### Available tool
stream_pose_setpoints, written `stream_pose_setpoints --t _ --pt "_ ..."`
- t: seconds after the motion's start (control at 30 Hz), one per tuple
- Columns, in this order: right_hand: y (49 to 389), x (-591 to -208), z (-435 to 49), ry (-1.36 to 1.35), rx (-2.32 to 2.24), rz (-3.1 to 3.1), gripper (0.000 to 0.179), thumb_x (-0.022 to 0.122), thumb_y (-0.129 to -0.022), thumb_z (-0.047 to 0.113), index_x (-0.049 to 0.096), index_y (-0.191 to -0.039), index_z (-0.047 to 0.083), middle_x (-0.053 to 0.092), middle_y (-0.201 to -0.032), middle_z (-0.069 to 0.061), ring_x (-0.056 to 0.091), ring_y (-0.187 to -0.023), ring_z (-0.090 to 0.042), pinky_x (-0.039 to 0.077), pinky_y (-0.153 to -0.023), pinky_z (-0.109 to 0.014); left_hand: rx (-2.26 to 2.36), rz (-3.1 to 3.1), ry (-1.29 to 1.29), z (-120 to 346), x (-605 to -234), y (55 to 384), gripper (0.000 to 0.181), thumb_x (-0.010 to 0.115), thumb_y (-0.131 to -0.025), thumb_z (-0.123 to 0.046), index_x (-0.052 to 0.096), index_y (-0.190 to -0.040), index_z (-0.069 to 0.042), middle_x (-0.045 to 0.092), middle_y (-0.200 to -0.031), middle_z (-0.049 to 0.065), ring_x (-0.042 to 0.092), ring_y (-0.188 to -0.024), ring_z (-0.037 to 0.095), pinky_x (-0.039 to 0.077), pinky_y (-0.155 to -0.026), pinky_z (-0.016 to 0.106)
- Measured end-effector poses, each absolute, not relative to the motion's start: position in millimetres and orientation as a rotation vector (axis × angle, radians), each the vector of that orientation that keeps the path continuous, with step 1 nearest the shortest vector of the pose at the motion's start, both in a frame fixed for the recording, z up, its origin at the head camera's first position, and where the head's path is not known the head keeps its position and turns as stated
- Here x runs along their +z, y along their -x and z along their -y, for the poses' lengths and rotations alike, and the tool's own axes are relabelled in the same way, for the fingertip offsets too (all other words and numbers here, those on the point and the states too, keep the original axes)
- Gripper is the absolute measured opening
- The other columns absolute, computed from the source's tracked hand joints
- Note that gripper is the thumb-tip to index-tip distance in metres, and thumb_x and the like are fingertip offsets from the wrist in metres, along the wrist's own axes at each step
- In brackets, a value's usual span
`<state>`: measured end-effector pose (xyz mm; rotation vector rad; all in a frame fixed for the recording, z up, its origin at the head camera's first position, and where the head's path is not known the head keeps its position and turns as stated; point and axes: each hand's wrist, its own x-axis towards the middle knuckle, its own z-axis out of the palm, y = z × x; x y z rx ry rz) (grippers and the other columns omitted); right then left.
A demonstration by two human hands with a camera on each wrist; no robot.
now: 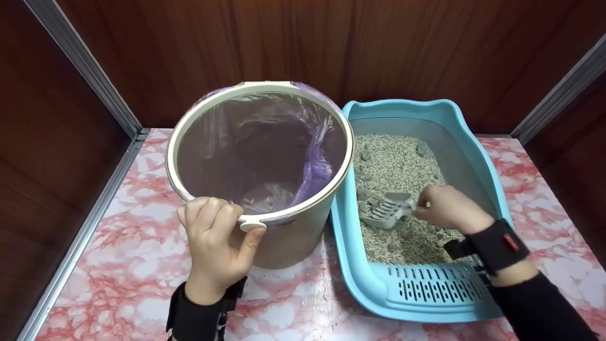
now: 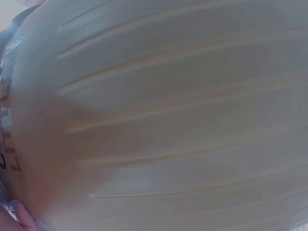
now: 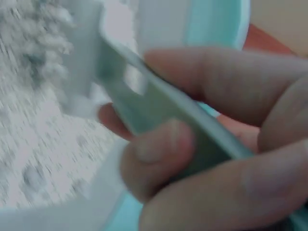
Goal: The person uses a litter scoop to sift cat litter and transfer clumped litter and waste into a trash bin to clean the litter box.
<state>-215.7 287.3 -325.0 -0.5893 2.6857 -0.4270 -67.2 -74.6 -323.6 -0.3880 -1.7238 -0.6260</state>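
While the scoop (image 1: 384,217) is down at the litter (image 1: 395,158) in the blue tray (image 1: 440,311), R hand (image 1: 450,206) grips its handle (image 3: 159,103); L hand (image 1: 215,241) curls over the bin rim (image 1: 171,151). Poss. risk: tilting/jerking mid-lift spills litter outside tray.

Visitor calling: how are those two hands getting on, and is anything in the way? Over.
Left hand gripping bin at rim. Right hand holding slotted scoop amid litter, clumps nearby. No obstruction visible at scoop.

Black left wristband (image 1: 195,311), black right wristband (image 1: 494,248) with small red tag (image 1: 511,242), plain black right sleeve (image 1: 544,308)
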Motion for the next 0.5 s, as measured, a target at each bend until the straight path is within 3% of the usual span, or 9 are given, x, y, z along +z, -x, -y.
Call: stream_pose_setpoints --t 0.23,0.5 --pt "235 -362 -271 0.671 -0.484 -2.716 0.018 0.059 -0.096 0.015 0.061 -0.085 0.001 0.052 -0.066 -0.002 0.043 -0.052 -0.013 0.041 -0.049 -0.029 -0.623 1.726 0.393 75 -323 68 0.051 0.051 -0.095 -0.054 0.049 -0.072 -0.008 0.044 -0.071 0.006 0.036 -0.072 0.030 0.020 -0.071 0.046" --pt "253 -380 -284 0.746 -0.457 -2.786 0.024 0.072 -0.088 0.025 0.061 -0.079 0.005 0.052 -0.065 -0.001 0.045 -0.054 -0.016 0.039 -0.052 -0.032 -0.618 1.727 0.393 75 -324 67 0.051 0.050 -0.095 -0.054 0.050 -0.072 -0.009 0.044 -0.071 0.006 0.036 -0.072 0.029 0.021 -0.070 0.046"
